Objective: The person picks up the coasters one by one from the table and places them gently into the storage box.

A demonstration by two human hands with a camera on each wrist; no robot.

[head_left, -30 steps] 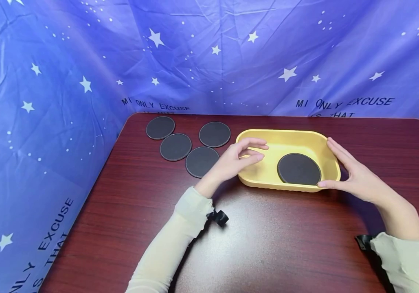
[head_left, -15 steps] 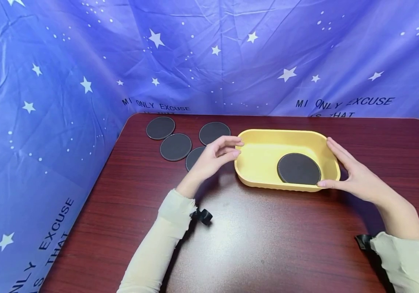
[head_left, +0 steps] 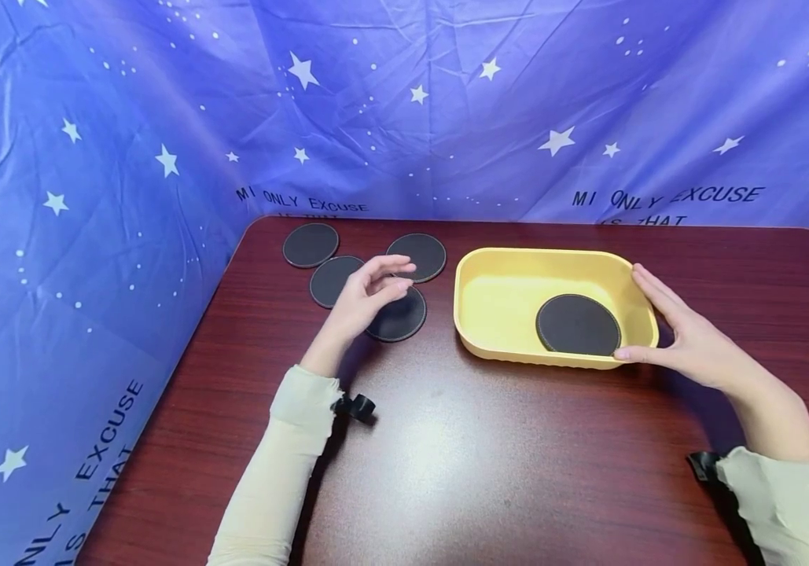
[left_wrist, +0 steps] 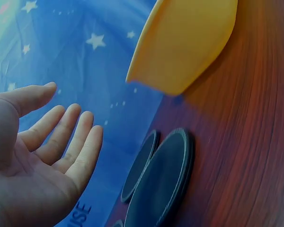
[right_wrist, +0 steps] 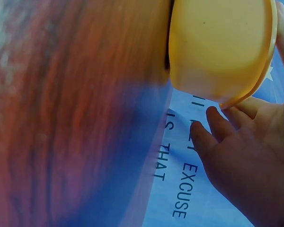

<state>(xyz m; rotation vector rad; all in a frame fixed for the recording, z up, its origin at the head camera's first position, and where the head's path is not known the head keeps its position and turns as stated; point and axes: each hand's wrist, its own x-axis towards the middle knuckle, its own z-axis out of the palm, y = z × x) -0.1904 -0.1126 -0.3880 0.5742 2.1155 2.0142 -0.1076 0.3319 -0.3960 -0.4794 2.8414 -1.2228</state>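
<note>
A yellow plastic bin [head_left: 496, 310] stands on the table with one round black coaster [head_left: 578, 324] lying inside, towards its right end. My right hand [head_left: 694, 346] holds the bin's right end, thumb at the near rim and fingers at the far corner. To the left of the bin, my left hand [head_left: 358, 303] hovers over the loose coasters with fingers spread and nothing in them. It partly covers the nearest coaster [head_left: 404, 318] and the middle-left coaster [head_left: 329, 279]. In the left wrist view, a large coaster [left_wrist: 158, 182] shows below the fingertips.
Two more coasters lie farther back, a far-left coaster [head_left: 310, 245] and one nearer the bin, a back coaster [head_left: 425, 255]. A blue curtain [head_left: 418, 141] with white stars hangs behind the dark red-brown wooden table [head_left: 461, 448] and along its left side.
My left hand has moved left, from over the bin's left end to above the coasters. The right hand, the bin and the coaster in it have stayed put.
</note>
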